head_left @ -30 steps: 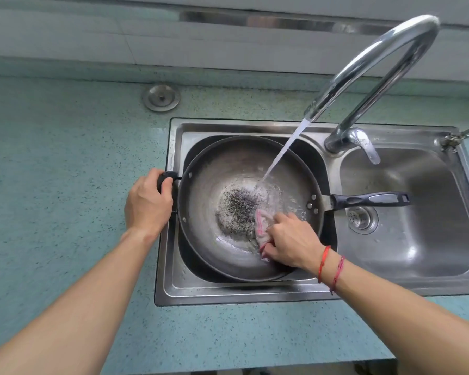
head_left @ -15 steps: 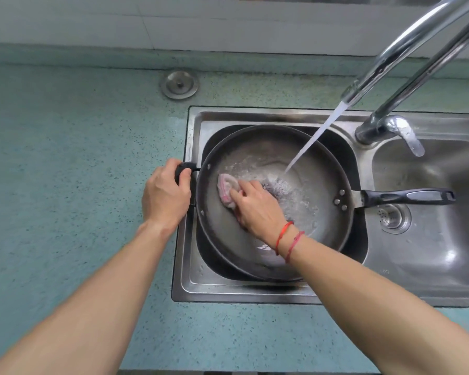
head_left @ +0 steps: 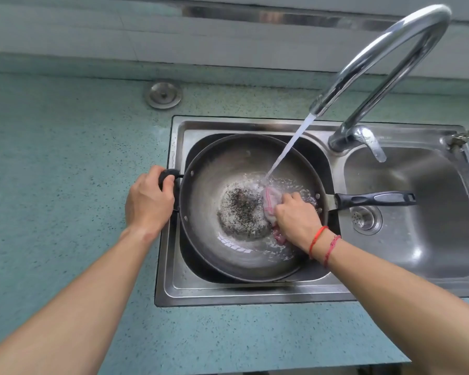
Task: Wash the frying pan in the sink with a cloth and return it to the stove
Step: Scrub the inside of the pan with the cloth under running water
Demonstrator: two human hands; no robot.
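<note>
With your left hand (head_left: 149, 201) gripping the short side handle (head_left: 168, 175) to steady the frying pan (head_left: 206, 201) in the left sink basin (head_left: 228, 293), press the cloth (head_left: 271, 203) bunched in your right hand (head_left: 295, 219) firmly across the dark speckled residue (head_left: 241, 209), under the tap stream (head_left: 290, 144).

**Kitchen wash-up area.**
A stainless two-bowl sink (head_left: 255, 296) is set into a speckled teal tabletop (head_left: 65, 158); a gooseneck faucet (head_left: 348, 73) at 1 o'clock runs water, a round metal cap (head_left: 163, 95) lies at 11 o'clock, a tiled wall (head_left: 92, 31) at 12 o'clock.
</note>
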